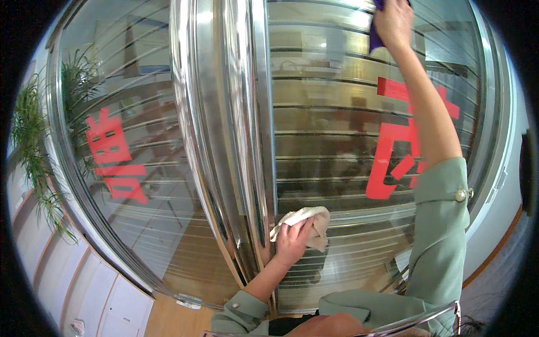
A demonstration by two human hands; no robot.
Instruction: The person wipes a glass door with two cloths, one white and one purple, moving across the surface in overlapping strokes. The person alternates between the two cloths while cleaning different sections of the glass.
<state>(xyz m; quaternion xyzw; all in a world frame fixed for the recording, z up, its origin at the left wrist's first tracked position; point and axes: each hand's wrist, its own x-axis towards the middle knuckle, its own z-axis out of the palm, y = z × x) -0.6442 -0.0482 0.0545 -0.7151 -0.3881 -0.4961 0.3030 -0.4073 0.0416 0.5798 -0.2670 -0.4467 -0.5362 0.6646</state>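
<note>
In front of me stands a glass door panel [320, 168] in a metal frame. My left hand [291, 243] holds a crumpled off-white cloth [318, 227] low on this panel, beside the shiny vertical metal door handles [244, 126]. Raised far up at the top right, my right hand [394, 24] grips a purple cloth [374, 40] over the same panel. The upper part of that cloth is cut off by the picture's edge. Red adhesive characters [381, 168] on the glass are partly covered by my right arm.
Left of the handles is a second glass panel [168, 202] with red characters [116, 151]. A trailing green plant [31, 126] hangs beside it, above white cabinets or shelving [101, 290]. Wooden flooring [172, 316] shows at the bottom. Shutter-like horizontal slats [311, 134] appear in the glass.
</note>
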